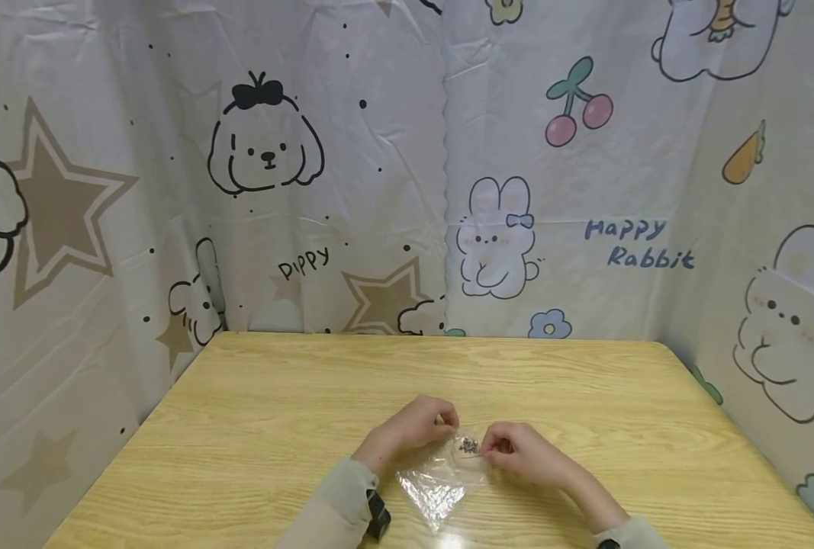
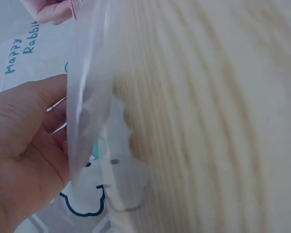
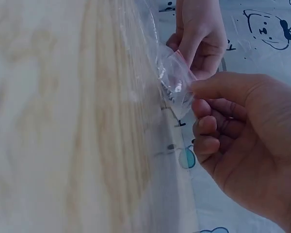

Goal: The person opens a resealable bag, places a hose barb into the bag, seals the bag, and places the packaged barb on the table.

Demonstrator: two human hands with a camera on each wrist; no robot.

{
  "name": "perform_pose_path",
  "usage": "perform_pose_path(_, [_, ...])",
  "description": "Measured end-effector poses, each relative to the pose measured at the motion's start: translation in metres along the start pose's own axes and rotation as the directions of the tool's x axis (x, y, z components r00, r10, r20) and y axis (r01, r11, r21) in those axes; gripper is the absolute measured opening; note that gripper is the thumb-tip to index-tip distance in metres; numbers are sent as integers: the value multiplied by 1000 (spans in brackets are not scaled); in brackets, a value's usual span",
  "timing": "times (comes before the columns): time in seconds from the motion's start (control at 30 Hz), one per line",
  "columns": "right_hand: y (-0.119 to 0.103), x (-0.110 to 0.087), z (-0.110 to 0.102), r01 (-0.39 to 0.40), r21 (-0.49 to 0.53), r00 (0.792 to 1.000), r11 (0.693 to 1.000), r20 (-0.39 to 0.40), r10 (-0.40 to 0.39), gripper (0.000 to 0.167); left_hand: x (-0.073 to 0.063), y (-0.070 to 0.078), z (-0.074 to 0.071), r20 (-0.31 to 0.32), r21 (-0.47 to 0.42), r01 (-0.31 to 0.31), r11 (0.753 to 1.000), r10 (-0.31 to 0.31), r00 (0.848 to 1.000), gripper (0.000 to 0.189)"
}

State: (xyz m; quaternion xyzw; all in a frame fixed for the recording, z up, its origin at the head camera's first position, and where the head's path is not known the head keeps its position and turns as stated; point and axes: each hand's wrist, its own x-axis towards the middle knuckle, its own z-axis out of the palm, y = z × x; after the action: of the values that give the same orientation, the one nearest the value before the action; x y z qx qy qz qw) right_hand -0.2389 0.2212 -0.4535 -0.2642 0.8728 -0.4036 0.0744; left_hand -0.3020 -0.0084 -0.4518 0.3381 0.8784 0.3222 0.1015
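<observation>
Over the middle of the near table, a small clear zip bag [image 1: 458,459] with a red strip along its mouth is stretched between the two hands. Small dark metallic pieces [image 1: 469,445] are bunched inside it. My left hand [image 1: 420,422] pinches the bag near one end of the strip. From the other side, my right hand [image 1: 525,451] pinches its edge between thumb and curled forefinger, as the right wrist view shows. A larger sheet of clear plastic [image 1: 434,494], creased and shiny, hangs below toward the person. In the left wrist view, clear plastic [image 2: 87,92] covers part of the left fingers.
The light wood-grain table [image 1: 276,404] spreads around the hands. A printed curtain [image 1: 379,152] with cartoon animals and stars stands along its back and both sides. A dark wrist strap [image 1: 378,515] sits at the left sleeve.
</observation>
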Motion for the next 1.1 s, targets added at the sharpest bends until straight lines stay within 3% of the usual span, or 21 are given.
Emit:
perform_pose_path(0.37, [6,-8,-13,-8,108,978,994,-206,30,13,-5,-4,-9,-119,-101,29,995,-41,992,12])
perform_pose_path(0.67, [12,-1,-15,-20,246,956,969,-280,91,23,-16,2,-15,-224,-207,-1,978,-47,973,17])
perform_pose_path(0.83, [7,3,-17,-13,302,950,953,-295,106,28,-21,5,-16,-271,-292,27,956,-109,957,18])
perform_pose_path(1.1, [-4,10,-18,17,357,924,934,-364,122,31,-28,11,-17,-333,-456,17,890,-188,924,25])
